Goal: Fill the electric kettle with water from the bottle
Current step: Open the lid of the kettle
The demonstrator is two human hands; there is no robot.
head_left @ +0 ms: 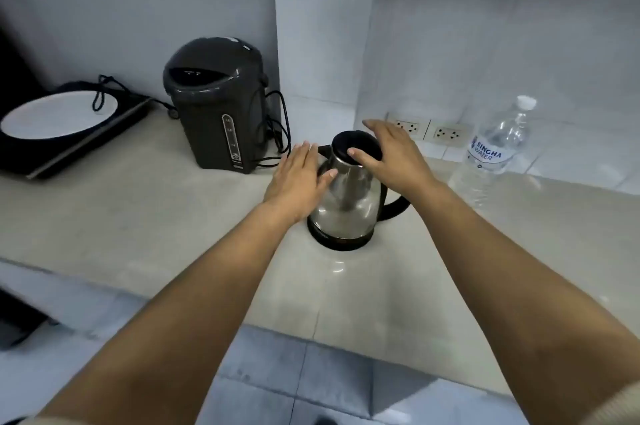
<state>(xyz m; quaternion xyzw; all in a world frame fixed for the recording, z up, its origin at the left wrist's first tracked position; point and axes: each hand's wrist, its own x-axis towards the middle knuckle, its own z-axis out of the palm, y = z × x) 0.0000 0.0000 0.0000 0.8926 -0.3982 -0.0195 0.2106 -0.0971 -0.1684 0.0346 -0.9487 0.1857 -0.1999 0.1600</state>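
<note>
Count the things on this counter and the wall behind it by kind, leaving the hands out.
Kettle: 1
Water bottle: 1
Hot-water pot: 1
Hotplate: 1
Wall sockets: 2
Total: 6

Left hand (298,179) against kettle (346,206), right hand (391,154) on lid (348,144); bottle (495,154) capped.

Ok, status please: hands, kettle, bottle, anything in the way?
Left hand flat against electric kettle; right hand resting on its closed black lid. Singha water bottle upright at right, capped, untouched. Nothing between them.
</note>
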